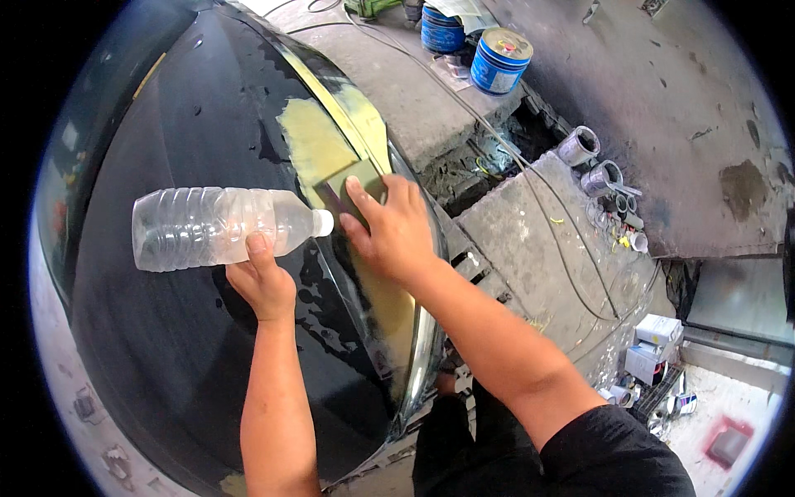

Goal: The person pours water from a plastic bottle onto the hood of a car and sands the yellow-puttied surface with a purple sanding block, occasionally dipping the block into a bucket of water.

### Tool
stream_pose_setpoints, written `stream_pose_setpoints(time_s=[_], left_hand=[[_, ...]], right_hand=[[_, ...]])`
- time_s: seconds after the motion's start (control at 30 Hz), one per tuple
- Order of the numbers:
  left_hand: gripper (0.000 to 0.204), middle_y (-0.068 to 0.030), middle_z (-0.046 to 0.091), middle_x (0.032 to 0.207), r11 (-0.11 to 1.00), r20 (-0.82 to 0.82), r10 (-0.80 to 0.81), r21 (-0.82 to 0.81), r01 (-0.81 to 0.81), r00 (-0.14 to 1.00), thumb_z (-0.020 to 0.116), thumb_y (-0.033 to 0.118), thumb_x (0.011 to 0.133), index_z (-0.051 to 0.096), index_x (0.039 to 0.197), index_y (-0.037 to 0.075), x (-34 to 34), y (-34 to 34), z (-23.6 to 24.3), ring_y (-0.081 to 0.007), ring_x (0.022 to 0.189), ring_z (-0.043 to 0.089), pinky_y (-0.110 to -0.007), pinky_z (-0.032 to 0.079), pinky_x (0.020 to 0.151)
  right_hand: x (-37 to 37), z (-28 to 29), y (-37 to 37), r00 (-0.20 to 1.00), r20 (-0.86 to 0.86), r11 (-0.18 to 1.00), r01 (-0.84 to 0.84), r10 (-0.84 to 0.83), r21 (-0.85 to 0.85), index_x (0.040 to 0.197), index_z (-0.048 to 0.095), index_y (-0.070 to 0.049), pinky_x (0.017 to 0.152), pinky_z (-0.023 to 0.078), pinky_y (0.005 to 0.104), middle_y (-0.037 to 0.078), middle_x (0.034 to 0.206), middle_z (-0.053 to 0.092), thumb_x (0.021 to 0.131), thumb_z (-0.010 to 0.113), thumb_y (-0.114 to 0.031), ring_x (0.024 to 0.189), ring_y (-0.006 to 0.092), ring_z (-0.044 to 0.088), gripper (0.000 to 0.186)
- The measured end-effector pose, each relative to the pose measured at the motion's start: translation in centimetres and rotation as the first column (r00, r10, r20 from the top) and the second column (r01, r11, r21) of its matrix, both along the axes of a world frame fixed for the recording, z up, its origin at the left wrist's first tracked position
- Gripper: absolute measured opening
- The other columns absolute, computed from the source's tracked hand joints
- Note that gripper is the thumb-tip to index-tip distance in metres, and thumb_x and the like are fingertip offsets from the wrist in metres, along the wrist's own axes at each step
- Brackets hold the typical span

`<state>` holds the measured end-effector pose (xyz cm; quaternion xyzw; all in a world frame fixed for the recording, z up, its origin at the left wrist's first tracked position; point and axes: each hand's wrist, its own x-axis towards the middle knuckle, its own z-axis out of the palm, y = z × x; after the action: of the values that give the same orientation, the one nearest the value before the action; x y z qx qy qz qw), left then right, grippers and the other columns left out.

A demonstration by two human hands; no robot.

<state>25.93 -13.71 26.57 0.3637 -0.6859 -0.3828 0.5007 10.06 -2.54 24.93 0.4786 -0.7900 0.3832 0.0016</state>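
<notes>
Bottle, gripped by my left hand; green block, held under my right hand; yellow patches: sanding seemingly unfinished.

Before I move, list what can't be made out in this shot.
All in the head view:
- Left hand: finger placement behind the bottle, blurred by its plastic.
- Surface beneath the pad: covered by the pad and the right hand.
- Left forearm: its rear part, cut off by the lower edge.
- Floor cups: contents too small to tell.
</notes>
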Motion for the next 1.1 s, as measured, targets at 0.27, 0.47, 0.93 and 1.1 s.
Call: stream_pose_setpoints(time_s=[0.27, 0.47, 0.93, 1.1], left_hand=[[0.055, -0.0153, 0.066, 0.104, 0.999, 0.004, 0.043, 0.007, -0.043, 0.999, 0.055, 0.043, 0.098, 0.059, 0.113, -0.01, 0.3, 0.3, 0.9, -0.0222, 0.095, 0.064, -0.035, 0.049, 0.084], [0.054, -0.0144, 0.066, 0.1, 1.0, 0.04, 0.012, 0.007, -0.012, 0.999, 0.054, 0.043, 0.098, 0.061, 0.11, -0.009, -0.4, 0.2, 0.6, -0.0218, 0.092, 0.063, -0.035, 0.049, 0.082], [0.058, -0.0154, 0.065, 0.11, 0.998, 0.014, 0.036, 0.058, -0.037, 0.999, 0.058, 0.042, 0.096, 0.057, 0.12, -0.011, 0.1, -0.1, -0.1, -0.0226, 0.1, 0.063, -0.034, 0.049, 0.088], [0.058, -0.0143, 0.066, 0.105, 0.996, 0.045, 0.069, 0.052, -0.071, 0.997, 0.057, 0.045, 0.096, 0.059, 0.114, -0.01, 0.9, 0.0, 0.9, -0.0223, 0.094, 0.062, -0.034, 0.048, 0.083]], right_hand=[[6.4, -2.0, 9.3, 0.985, 0.127, 0.987, -0.106, 0.121, -0.118, 0.135, 0.06, -0.02, 0.09, 0.047, 0.0498, 0.027, 0.123, 0.053, 0.073, 0.083, -0.016, 0.107, 0.0446, 0.054, 0.066], [-1.8, -1.0, -0.2, 0.999, 0.031, 0.995, 0.015, -0.012, -0.097, 0.13, 0.062, -0.02, 0.09, 0.047, 0.0489, 0.025, 0.118, 0.055, 0.085, 0.073, -0.03, 0.105, 0.0442, 0.054, 0.048], [-2.3, -2.6, 1.5, 0.997, 0.047, 0.99, -0.062, 0.068, -0.123, 0.128, 0.065, -0.017, 0.089, 0.048, 0.0493, 0.028, 0.12, 0.054, 0.082, 0.076, -0.03, 0.106, 0.0443, 0.055, 0.05], [5.5, -4.1, 12.9, 0.959, 0.14, 0.966, -0.233, 0.248, -0.114, 0.136, 0.06, -0.023, 0.093, 0.046, 0.0509, 0.026, 0.129, 0.05, 0.074, 0.084, -0.024, 0.109, 0.0439, 0.054, 0.066]])
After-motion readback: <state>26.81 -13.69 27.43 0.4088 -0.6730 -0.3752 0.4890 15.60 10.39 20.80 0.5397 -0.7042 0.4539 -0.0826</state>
